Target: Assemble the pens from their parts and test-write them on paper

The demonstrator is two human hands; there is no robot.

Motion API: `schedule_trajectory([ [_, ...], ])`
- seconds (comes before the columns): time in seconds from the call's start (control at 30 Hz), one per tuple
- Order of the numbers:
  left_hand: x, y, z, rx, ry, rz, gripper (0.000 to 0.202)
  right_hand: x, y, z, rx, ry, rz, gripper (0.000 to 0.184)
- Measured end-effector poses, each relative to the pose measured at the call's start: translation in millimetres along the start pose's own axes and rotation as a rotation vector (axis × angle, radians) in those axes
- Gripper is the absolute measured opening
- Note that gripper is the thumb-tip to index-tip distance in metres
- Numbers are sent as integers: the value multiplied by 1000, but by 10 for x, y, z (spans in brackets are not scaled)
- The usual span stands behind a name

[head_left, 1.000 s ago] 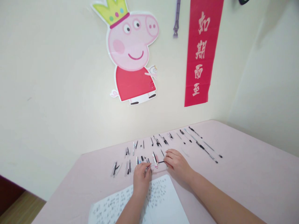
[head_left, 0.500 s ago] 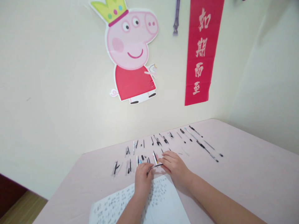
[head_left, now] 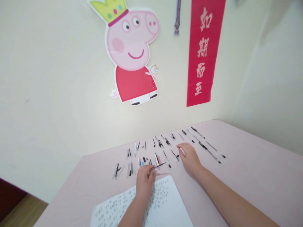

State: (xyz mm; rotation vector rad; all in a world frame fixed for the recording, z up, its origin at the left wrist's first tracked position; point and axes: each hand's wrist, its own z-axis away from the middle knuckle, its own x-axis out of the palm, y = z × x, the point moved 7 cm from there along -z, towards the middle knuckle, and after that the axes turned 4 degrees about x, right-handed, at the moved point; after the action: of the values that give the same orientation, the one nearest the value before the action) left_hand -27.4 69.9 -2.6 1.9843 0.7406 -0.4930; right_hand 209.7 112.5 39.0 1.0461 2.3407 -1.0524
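My left hand is closed around a thin, dark pen refill, which sticks out to the right over the top edge of a handwritten sheet of paper. Farther right, my right hand rests low over the table with thumb and fingers drawn together; what is between them, if anything, is hidden. Close to its left lie a black refill and another refill with a small black cap. A pink and white piece lies just beyond the left hand.
Two rows of pen parts cover the far side of the pink table, including clear barrels and black refills. Long assembled pens lie at the right. Behind stands a wall with a pig cutout and a red banner.
My right hand has left the refill in my left hand and moved right and away from me, covering a small dark piece there. My left hand has stayed nearly in place.
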Motion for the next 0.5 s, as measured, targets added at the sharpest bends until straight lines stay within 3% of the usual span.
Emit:
schedule_trajectory([
  [0.17, -1, -9, -7, -8, -5, 0, 20, 117, 235, 9, 43, -146, 193, 22],
  [0.5, 9, -43, -4, -16, 13, -6, 21, 171, 278, 51, 70, -223, 358, 15],
])
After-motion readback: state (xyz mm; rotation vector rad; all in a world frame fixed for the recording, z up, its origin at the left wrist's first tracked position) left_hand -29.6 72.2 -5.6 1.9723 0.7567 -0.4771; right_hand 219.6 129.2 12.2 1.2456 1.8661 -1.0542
